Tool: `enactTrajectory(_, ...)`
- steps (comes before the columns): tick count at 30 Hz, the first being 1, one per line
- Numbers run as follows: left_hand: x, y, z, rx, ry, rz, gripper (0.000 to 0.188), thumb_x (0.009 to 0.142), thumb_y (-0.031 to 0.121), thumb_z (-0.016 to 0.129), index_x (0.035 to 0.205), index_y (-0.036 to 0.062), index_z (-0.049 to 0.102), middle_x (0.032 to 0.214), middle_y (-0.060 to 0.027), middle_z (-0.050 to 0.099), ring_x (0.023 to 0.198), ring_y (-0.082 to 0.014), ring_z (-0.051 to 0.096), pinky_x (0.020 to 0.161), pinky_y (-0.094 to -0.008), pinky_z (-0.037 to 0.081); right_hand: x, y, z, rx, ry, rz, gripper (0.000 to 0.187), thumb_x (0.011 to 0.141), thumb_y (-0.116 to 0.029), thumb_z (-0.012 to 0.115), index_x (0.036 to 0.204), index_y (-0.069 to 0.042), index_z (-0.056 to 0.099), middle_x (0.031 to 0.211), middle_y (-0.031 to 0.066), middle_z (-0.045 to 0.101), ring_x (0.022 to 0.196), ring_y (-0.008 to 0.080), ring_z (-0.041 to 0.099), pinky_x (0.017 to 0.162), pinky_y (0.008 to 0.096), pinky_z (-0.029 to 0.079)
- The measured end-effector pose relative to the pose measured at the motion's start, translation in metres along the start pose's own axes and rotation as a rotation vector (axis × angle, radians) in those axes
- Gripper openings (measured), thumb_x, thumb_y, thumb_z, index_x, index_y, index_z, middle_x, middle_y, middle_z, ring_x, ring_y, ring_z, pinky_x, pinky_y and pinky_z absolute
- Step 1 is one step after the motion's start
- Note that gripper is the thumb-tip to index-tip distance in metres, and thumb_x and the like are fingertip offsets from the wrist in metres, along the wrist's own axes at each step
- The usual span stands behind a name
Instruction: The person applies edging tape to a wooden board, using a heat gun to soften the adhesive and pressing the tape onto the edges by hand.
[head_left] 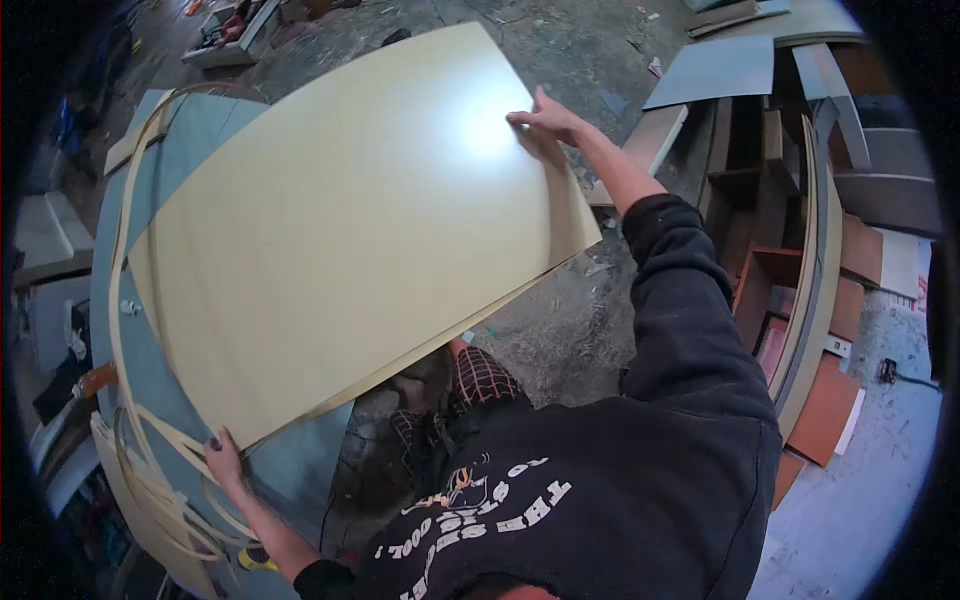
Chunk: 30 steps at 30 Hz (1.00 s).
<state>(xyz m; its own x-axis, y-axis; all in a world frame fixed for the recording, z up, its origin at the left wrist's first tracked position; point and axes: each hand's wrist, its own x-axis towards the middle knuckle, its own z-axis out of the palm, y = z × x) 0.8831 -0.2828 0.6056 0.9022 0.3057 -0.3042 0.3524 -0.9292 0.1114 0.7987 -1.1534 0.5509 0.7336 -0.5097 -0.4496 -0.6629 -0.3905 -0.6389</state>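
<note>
A large cream panel [330, 230] with a glossy surface fills the middle, tilted over the floor and a grey-blue board. Light glares off its far right part. Its near long edge shows a second thin layer or sheet beneath it. My left hand [225, 460] grips the near left corner, thumb on top and fingers hidden below. At the far right edge, my right hand [548, 120] holds the panel, with its other fingers partly hidden behind the edge. The grey-blue board [300, 480] lies under the panel's left part.
Pale looped strips [190, 505] lie along the board's left side, near a yellow tool [255, 558]. A box of odds and ends [235, 35] stands at the far left. On the right are stacked boards [815, 270], open brown cabinet boxes [755, 225] and a light grey sheet [715, 72].
</note>
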Motion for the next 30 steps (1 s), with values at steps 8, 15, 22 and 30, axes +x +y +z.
enactTrajectory(8, 0.019, -0.041, 0.011, 0.004, -0.025, 0.097, 0.072, 0.088, 0.056, 0.059, 0.121, -0.0083, 0.058, 0.121, -0.031, 0.059, 0.117, -0.0413, 0.056, 0.1, -0.0469, 0.042, -0.136, 0.108, -0.002, 0.592, 0.14, 0.118, 0.067, 0.096, -0.031, 0.059, 0.15, -0.004, 0.029, 0.141, 0.0128, 0.049, 0.127, 0.025, 0.049, 0.103, 0.0395, 0.041)
enactTrajectory(15, -0.009, -0.008, -0.021, 0.015, -0.185, 0.087, 0.073, 0.085, 0.058, 0.061, 0.115, -0.009, 0.06, 0.11, -0.0294, 0.065, 0.106, -0.0391, 0.063, 0.09, -0.042, 0.048, -0.216, 0.131, 0.094, 1.498, 0.267, 0.27, 0.046, 0.099, -0.037, 0.05, 0.133, -0.006, 0.051, 0.129, 0.0065, 0.059, 0.115, 0.0235, 0.057, 0.098, 0.0382, 0.046)
enactTrajectory(22, -0.039, -0.009, -0.006, -0.07, -0.386, 0.054, 0.077, 0.083, 0.065, 0.057, 0.101, -0.0087, 0.066, 0.085, -0.0217, 0.07, 0.083, -0.0324, 0.07, 0.08, -0.0428, 0.052, -0.146, 0.154, 0.071, 1.359, 0.296, 0.148, 0.045, 0.098, -0.034, 0.052, 0.132, -0.005, 0.055, 0.127, 0.0086, 0.062, 0.114, 0.0255, 0.06, 0.098, 0.0405, 0.047)
enactTrajectory(30, -0.109, 0.021, -0.013, -0.12, -0.47, -0.013, 0.073, 0.082, 0.063, 0.061, 0.091, -0.0091, 0.067, 0.07, -0.0157, 0.068, 0.065, -0.0269, 0.07, 0.063, -0.0393, 0.054, -0.113, 0.135, 0.027, 1.332, 0.274, 0.147, 0.047, 0.103, -0.036, 0.043, 0.139, -0.006, 0.047, 0.134, 0.0078, 0.057, 0.123, 0.0248, 0.053, 0.106, 0.0415, 0.04)
